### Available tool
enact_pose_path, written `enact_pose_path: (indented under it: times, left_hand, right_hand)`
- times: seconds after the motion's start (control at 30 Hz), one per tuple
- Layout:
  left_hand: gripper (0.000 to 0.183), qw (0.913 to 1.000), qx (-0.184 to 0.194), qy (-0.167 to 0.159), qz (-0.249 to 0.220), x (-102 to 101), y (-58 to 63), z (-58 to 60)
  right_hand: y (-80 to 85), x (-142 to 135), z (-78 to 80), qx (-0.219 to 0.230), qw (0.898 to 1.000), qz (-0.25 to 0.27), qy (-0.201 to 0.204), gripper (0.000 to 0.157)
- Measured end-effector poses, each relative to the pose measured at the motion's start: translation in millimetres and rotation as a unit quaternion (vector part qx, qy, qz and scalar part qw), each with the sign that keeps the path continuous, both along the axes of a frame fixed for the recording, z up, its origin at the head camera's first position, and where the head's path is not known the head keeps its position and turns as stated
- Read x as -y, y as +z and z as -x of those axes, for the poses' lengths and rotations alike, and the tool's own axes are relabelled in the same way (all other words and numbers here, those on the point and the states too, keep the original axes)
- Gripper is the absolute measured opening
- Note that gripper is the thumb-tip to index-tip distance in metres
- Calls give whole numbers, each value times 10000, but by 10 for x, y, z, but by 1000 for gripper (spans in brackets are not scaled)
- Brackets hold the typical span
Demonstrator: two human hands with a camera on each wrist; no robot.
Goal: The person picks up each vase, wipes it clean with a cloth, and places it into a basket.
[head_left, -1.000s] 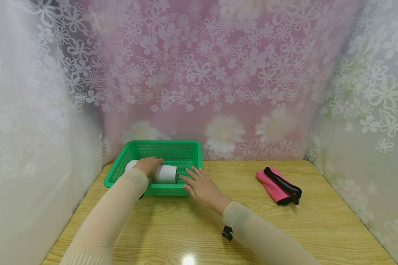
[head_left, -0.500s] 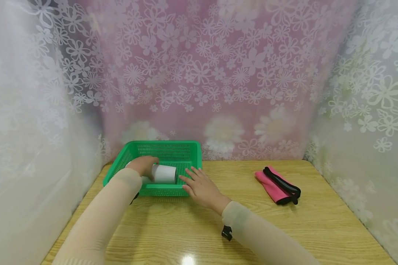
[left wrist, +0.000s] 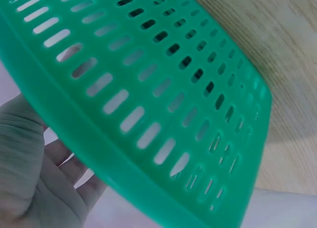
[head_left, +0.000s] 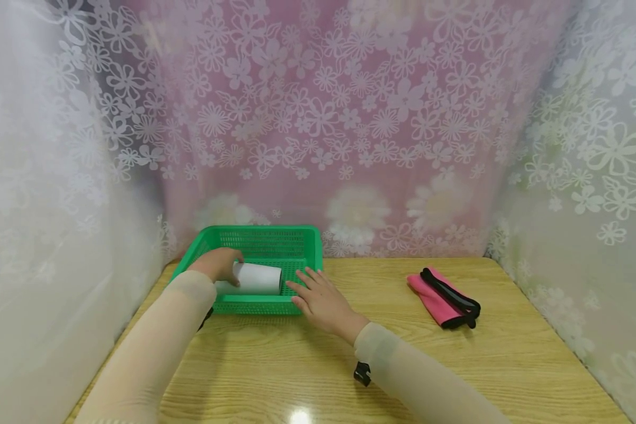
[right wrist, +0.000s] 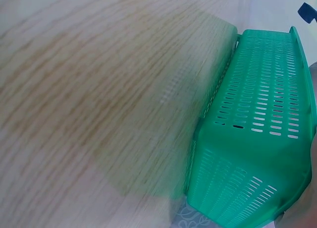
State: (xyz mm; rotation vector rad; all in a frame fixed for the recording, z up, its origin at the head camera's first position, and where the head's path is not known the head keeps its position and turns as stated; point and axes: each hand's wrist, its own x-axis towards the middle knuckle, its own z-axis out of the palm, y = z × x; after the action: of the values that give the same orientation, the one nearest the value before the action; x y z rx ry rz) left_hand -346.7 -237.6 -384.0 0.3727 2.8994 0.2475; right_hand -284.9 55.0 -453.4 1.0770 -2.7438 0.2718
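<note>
A white cylinder, like a cup or tumbler, lies on its side in a green plastic basket. My left hand arches over its left part, thumb in front and fingers behind, hiding that end. In the left wrist view the left hand shows past the rim of the basket, its fingers loosely bent. My right hand rests at the basket's front right corner with fingers spread. Only a sliver of it shows in the right wrist view, beside the basket.
The basket stands at the back left of a wooden table, near a pink flowered curtain. At the right lies a folded pink cloth item with black edging. Pale curtains hang on both sides.
My left hand has slid left along the white cylinder, uncovering more of its middle. The cylinder, the basket and my right hand have stayed in place.
</note>
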Motion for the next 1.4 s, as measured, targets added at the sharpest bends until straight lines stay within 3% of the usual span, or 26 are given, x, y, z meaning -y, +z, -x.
enact_pose_path:
  times: [0.67, 1.2, 1.4]
  left_hand:
    - [63, 9999, 139, 30, 32, 28, -51, 21]
    - [64, 9997, 205, 19, -112, -8, -21, -8]
    - [60, 9996, 221, -157, -88, -28, 14, -2]
  right_hand:
    - [1, 0, -25, -48, 10000, -26, 9, 51]
    - [-24, -4, 11, 0, 9999, -127, -32, 52]
    - [-25, -15, 18, -71, 9999, -85, 9, 51]
